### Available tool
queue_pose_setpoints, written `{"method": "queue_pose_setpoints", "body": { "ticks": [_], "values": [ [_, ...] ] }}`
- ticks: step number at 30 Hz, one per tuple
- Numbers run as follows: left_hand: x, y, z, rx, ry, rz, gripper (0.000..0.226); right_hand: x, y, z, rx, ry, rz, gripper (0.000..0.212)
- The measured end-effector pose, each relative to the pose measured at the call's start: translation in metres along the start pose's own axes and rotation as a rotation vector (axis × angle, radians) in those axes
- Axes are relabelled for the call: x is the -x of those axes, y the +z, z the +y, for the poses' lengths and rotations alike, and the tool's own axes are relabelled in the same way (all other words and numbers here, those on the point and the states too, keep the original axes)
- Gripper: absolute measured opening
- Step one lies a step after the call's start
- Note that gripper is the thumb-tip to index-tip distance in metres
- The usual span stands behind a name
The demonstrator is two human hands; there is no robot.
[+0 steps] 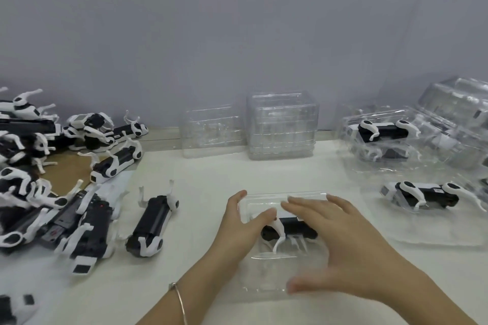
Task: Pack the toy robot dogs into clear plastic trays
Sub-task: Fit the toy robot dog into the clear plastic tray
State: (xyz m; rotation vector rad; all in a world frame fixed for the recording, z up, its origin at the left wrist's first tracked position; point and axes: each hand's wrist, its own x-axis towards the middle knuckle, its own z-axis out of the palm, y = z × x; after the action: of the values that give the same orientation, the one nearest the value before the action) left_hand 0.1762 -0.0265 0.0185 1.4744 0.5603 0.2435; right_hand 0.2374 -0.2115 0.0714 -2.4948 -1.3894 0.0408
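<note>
Both hands are down on the clear plastic tray (264,272) right in front of me, dead centre of the white table (198,179). The toy robot dog (290,230) sits inside it, glossy black body with curved white legs, showing through the thin, shiny plastic.

My left hand (237,229) lies against the tray's 9 o'clock edge. The forefinger reaches up to the far-left corner and the thumb rests on top near the dog's shoulder, fingers fairly straight, not curled round anything. My right hand (343,245) is spread flat over the tray from the 3 o'clock side, fingers straight and fanned across the top, thumb stretched down toward the 6 o'clock rim. A thin metal bangle (181,298) circles my left wrist.

Out at 9 o'clock, a jumbled heap of loose dogs (52,179), black-and-white and hard-edged, legs sticking every way, partly on a brown cardboard sheet (66,174). One single dog (153,224) lies on its back just this side of the heap, near my left hand but apart from it.

At 12 o'clock against the grey wall, a tall stack of empty trays (282,126), ribbed and boxy, with a shorter stack (211,132) just beside it at 11. At 2 o'clock, filled trays (383,137) pile up. At 3 o'clock another packed dog (433,195) lies in its clear shell.
</note>
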Motion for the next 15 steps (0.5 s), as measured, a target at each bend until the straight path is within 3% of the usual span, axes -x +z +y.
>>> {"method": "queue_pose_setpoints", "body": {
  "ticks": [1, 3, 7, 9, 12, 14, 15],
  "values": [
    [0.0, 0.0, 0.0, 0.016, -0.007, -0.006, 0.069, 0.0, 0.004, -0.005, 0.158, -0.011, -0.147, 0.122],
    [-0.001, 0.0, 0.001, 0.045, -0.041, -0.013, 0.075, -0.003, 0.014, -0.008, 0.37, 0.003, -0.263, 0.137],
    [-0.001, -0.002, 0.008, 0.109, -0.068, -0.017, 0.049, -0.011, 0.014, -0.015, 0.373, 0.035, -0.231, 0.141],
    [-0.001, -0.005, 0.01, 0.133, -0.083, -0.048, 0.048, -0.009, 0.012, -0.013, 0.398, -0.051, -0.136, 0.124],
    [0.003, -0.008, 0.023, 0.2, -0.11, -0.112, 0.047, -0.009, 0.017, 0.001, 0.389, -0.18, 0.152, 0.084],
    [0.003, -0.014, 0.039, 0.296, -0.057, -0.079, 0.025, -0.009, 0.008, 0.014, 0.204, -0.133, 0.231, 0.071],
    [0.002, -0.019, 0.045, 0.358, 0.007, -0.035, 0.024, -0.008, 0.0, 0.016, 0.016, -0.085, 0.257, 0.062]
  ]
}}
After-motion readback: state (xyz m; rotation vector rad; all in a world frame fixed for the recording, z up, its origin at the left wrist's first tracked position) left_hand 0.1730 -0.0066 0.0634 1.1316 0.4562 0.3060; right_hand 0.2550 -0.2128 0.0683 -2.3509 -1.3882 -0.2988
